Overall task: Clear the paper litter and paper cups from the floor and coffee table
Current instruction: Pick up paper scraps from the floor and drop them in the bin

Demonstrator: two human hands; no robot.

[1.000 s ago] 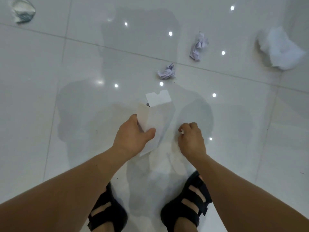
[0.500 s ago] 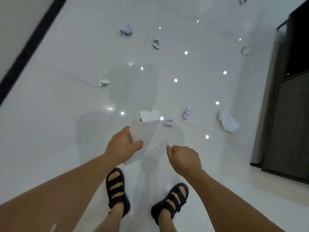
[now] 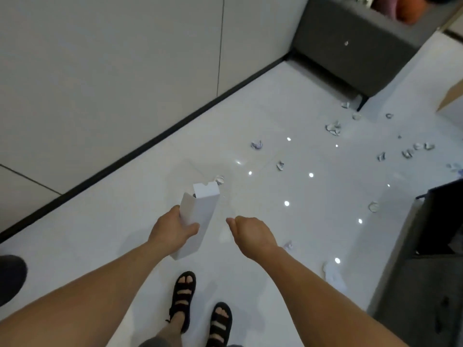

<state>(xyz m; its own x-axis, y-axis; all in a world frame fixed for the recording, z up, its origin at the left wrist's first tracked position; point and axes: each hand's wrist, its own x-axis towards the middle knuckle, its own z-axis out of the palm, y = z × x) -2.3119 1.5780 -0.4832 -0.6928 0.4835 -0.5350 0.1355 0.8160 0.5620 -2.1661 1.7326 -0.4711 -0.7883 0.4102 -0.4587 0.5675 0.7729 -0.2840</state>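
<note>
Standing between pickups, the person grips a white carton (image 3: 200,214) in the left hand (image 3: 171,232), flap open, seemingly to collect litter. The right hand (image 3: 253,234) is curled, and I cannot tell whether it holds a scrap. The nearest crumpled paper (image 3: 220,179) lies on the floor (image 3: 112,221) just beyond the carton, so next comes a step and a stoop. Compared with half a second ago, the view has swung toward the wall (image 3: 125,71) and grey sofa (image 3: 350,46).

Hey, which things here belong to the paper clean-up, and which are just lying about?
Job:
white carton, gripped by the left hand
crumpled paper balls scattered on the floor
white wad at lower right

Just there:
grey sofa
tan box at the right edge
black sandals
</note>
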